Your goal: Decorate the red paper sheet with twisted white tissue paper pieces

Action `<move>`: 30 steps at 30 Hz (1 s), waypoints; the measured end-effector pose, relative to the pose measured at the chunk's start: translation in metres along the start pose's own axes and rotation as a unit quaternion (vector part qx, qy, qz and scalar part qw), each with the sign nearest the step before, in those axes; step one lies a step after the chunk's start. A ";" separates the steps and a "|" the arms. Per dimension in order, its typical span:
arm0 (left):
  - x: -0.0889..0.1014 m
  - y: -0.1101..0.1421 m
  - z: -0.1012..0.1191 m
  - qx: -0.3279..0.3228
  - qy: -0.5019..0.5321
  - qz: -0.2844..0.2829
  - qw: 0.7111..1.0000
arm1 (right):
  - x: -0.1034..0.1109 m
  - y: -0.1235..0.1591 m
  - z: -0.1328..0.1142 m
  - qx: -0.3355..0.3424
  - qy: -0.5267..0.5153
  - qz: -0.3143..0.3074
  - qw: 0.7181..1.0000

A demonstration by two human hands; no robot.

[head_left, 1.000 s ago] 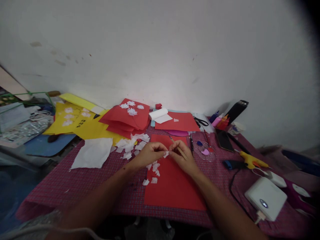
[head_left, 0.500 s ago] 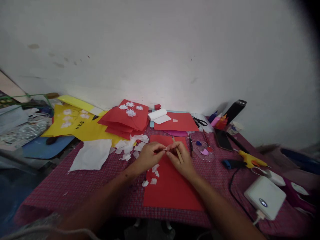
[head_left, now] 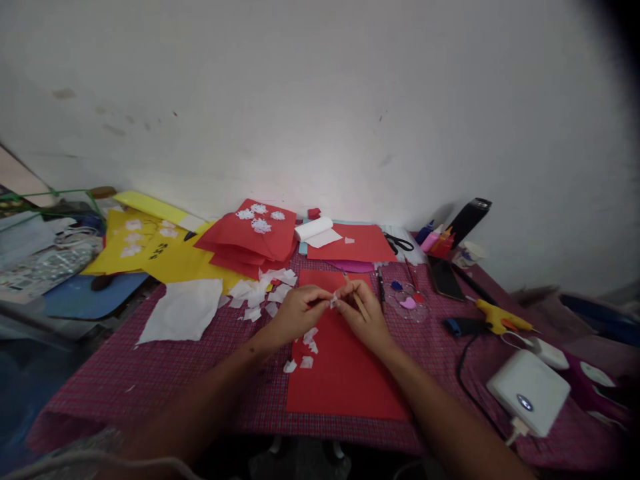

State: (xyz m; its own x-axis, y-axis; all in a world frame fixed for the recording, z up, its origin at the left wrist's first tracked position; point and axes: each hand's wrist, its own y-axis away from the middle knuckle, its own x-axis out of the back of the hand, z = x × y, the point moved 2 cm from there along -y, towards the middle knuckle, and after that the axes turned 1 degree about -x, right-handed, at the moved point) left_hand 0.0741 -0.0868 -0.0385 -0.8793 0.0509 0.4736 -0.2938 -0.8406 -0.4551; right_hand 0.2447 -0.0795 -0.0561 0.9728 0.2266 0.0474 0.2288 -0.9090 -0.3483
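Note:
Between the fingertips of both hands is a small piece of white tissue paper [head_left: 333,302]. My left hand [head_left: 299,312] pinches it from the left. My right hand [head_left: 364,317] pinches it from the right and also carries a thin wooden paintbrush [head_left: 358,303], slanting between its fingers. Both hands are above a red paper sheet [head_left: 345,380] on the table. Several torn white scraps [head_left: 307,362] lie along that sheet's left edge. A larger heap of white paper pieces [head_left: 255,293] is spread just beyond my left hand.
A white sheet [head_left: 183,310] lies at left, with yellow paper [head_left: 175,260] and red folded paper [head_left: 250,243] behind. To the right are a paint palette [head_left: 407,313], a phone [head_left: 447,280], a yellow glue gun [head_left: 500,317] and a white power box [head_left: 530,393] with a cable.
The white piece between my fingertips shows more and looks slightly more opened out. Both hands stay nearly in place, and the view has shifted slightly.

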 end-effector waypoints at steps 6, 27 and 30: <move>0.000 0.000 0.001 0.020 0.009 -0.005 1.000 | 0.001 0.000 0.003 -0.008 -0.007 0.001 1.000; 0.001 0.000 0.000 0.046 0.024 -0.011 0.999 | 0.000 -0.001 -0.004 -0.005 -0.030 -0.019 0.999; 0.000 0.001 0.000 0.041 0.021 -0.013 0.999 | 0.000 -0.001 -0.003 -0.010 -0.031 -0.017 0.999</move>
State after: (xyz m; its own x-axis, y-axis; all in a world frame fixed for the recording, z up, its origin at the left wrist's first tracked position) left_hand 0.0735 -0.0875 -0.0388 -0.8875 0.0948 0.4508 -0.2865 -0.8800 -0.3788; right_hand 0.2445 -0.0802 -0.0528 0.9606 0.2779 0.0015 0.2629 -0.9069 -0.3292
